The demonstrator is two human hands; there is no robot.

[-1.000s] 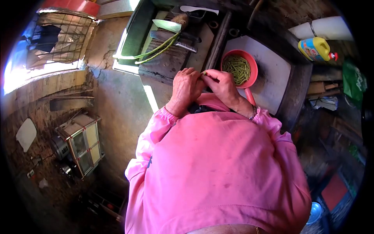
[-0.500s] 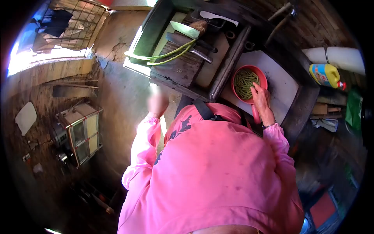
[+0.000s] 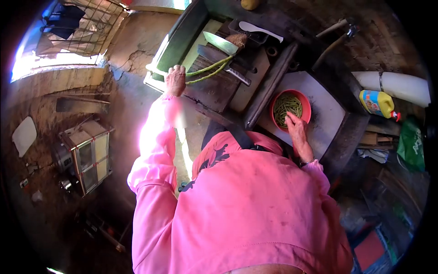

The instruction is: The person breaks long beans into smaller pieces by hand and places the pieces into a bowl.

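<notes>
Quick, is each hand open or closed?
Left hand: curled over long beans; grip unclear.
Right hand: fingertips at cut beans in red pan; can't tell if holding any.

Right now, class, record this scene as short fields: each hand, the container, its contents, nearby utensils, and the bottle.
Left hand: on the long green beans; grip partly hidden
Right hand: fingertips inside the red pan
Contents: short green pieces
Utensils: broad blade, white utensil
Bottle: yellow bottle, red cap, at the picture's right
</notes>
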